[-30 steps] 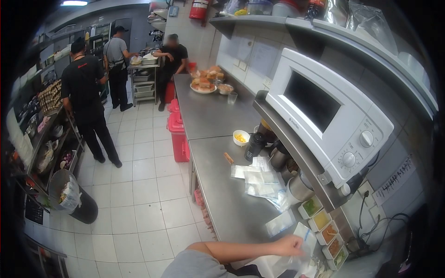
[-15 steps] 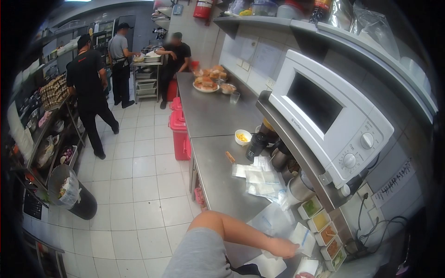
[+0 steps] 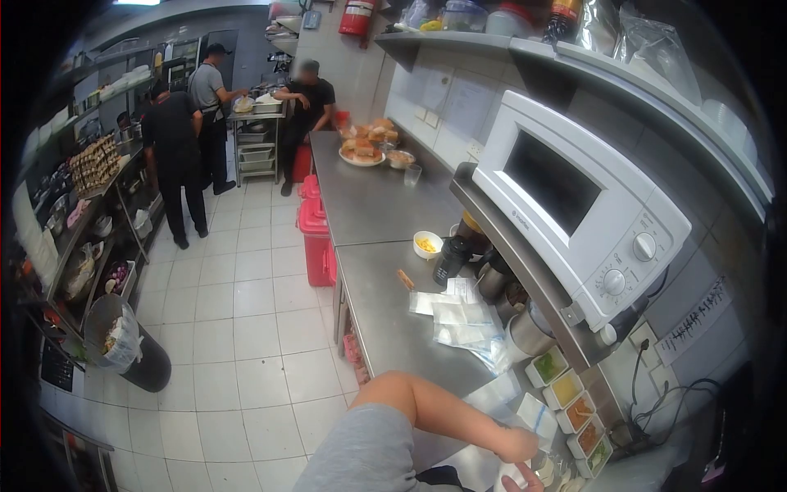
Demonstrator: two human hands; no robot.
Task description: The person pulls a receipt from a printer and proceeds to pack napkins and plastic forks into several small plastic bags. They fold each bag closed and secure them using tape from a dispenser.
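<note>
My left hand [image 3: 518, 444] is closed over the near end of the steel counter, its fingertips turned down and partly hidden. Just below it, my right hand [image 3: 526, 480] shows only in part at the bottom edge, its fingers against a small white packet [image 3: 504, 476]. A flat clear bag with a blue stripe [image 3: 537, 416] lies beside my left hand. More flat white packets [image 3: 459, 320] are spread further up the counter. Small white tubs of chopped food [image 3: 580, 414] stand in a row to the right.
A white microwave [image 3: 574, 205] sits on a raised shelf at the right. Along the steel counter [image 3: 369, 205] are a bowl of yellow pieces [image 3: 427, 244], a black-lidded bottle [image 3: 451, 261] and a plate of bread [image 3: 361, 152]. Three people are further back; a bin [image 3: 139, 353] stands left.
My left hand has shifted slightly right, and my right hand has come closer under it. The striped bag lies at another angle. A person at the left has moved back and bends toward the shelves.
</note>
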